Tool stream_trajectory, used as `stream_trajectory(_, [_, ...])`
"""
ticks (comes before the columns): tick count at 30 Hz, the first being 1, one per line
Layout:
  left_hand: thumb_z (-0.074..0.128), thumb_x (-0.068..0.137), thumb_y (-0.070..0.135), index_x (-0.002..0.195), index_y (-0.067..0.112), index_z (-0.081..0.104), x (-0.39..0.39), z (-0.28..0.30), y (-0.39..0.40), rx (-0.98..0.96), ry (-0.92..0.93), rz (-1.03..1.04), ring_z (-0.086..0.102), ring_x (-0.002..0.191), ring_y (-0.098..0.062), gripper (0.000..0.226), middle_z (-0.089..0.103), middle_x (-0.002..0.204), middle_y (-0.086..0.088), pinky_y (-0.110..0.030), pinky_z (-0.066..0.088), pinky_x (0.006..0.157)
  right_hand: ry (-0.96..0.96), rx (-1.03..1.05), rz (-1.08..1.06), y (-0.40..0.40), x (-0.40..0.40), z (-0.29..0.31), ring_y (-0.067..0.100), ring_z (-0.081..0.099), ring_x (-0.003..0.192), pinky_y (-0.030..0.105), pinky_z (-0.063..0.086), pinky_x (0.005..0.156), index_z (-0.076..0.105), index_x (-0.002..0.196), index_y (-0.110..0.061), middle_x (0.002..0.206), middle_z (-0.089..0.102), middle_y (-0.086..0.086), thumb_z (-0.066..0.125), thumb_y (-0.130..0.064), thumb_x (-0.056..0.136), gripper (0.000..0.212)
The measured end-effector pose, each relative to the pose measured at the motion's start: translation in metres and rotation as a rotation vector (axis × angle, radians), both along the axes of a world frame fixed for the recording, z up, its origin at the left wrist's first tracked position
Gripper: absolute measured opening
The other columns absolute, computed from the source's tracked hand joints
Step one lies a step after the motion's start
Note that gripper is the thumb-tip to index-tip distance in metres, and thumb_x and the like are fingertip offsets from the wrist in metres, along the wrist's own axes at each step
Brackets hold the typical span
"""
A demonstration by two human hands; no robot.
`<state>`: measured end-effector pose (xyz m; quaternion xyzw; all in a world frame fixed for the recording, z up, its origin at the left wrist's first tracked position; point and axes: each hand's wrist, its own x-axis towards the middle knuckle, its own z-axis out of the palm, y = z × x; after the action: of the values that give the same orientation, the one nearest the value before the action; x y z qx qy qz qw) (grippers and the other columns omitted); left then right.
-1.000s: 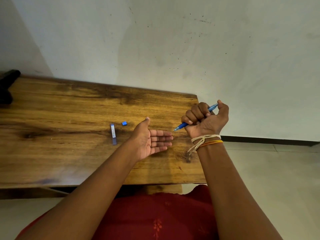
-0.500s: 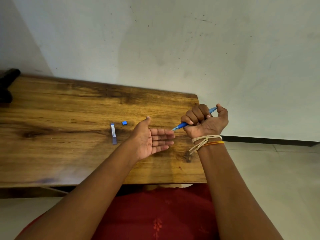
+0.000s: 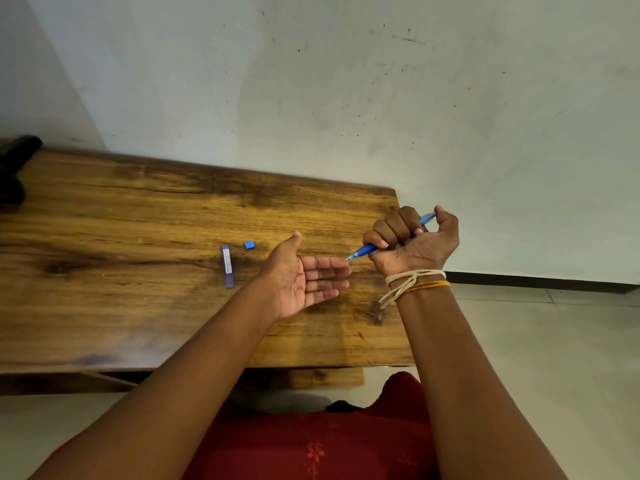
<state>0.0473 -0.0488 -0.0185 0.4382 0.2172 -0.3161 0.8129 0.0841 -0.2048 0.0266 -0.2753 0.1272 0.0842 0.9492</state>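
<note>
My right hand [image 3: 414, 240] grips a blue pen [image 3: 367, 250] in a fist above the right end of the wooden table [image 3: 138, 306]. The pen's tip points left and down, right at the fingertips of my left hand [image 3: 304, 278]. That hand is held palm up with straight fingers and holds nothing. To its left on the table lie a slim clear blue tube [image 3: 228, 267] with a white label and a small blue cap [image 3: 249, 244].
A dark object [image 3: 15, 168] sits at the table's far left edge. A pale wall stands behind the table. Tiled floor [image 3: 554, 341] lies to the right. My red garment [image 3: 311, 445] shows at the bottom.
The right hand has shifted slightly left and down, bringing the pen's tip up to the left hand's fingertips. The left hand has stayed in place.
</note>
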Motion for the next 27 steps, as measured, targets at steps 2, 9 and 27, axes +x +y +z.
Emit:
stream_trajectory(2, [0.013, 0.095, 0.059, 0.077, -0.001, 0.077, 0.0, 0.0, 0.0, 0.0, 0.0, -0.001, 0.072, 0.086, -0.029, 0.09, 0.074, 0.097, -0.018, -0.034, 0.054, 0.076, -0.007, -0.007, 0.01, 0.0, 0.0, 0.0, 0.012, 0.009, 0.043, 0.02, 0.016, 0.047, 0.028, 0.042, -0.019, 0.046, 0.012, -0.005, 0.033, -0.052, 0.083, 0.053])
stream_trajectory(9, [0.013, 0.095, 0.059, 0.08, -0.001, 0.077, -0.001, 0.0, 0.001, 0.001, -0.002, 0.004, 0.072, 0.088, -0.03, 0.089, 0.073, 0.098, -0.019, -0.034, 0.055, 0.077, -0.035, -0.049, 0.023, 0.003, 0.0, 0.002, 0.013, 0.009, 0.043, 0.019, 0.017, 0.046, 0.028, 0.041, -0.019, 0.048, 0.01, -0.005, 0.032, -0.053, 0.083, 0.054])
stream_trajectory(27, [0.011, 0.095, 0.06, 0.086, -0.002, 0.073, 0.0, 0.001, -0.002, 0.116, 0.007, 0.007, 0.07, 0.084, -0.029, 0.088, 0.074, 0.092, -0.018, -0.034, 0.052, 0.076, -0.195, -0.467, 0.153, 0.021, -0.005, 0.021, 0.011, 0.008, 0.039, 0.022, 0.009, 0.045, 0.024, 0.043, -0.023, 0.041, 0.012, -0.006, 0.028, -0.052, 0.087, 0.053])
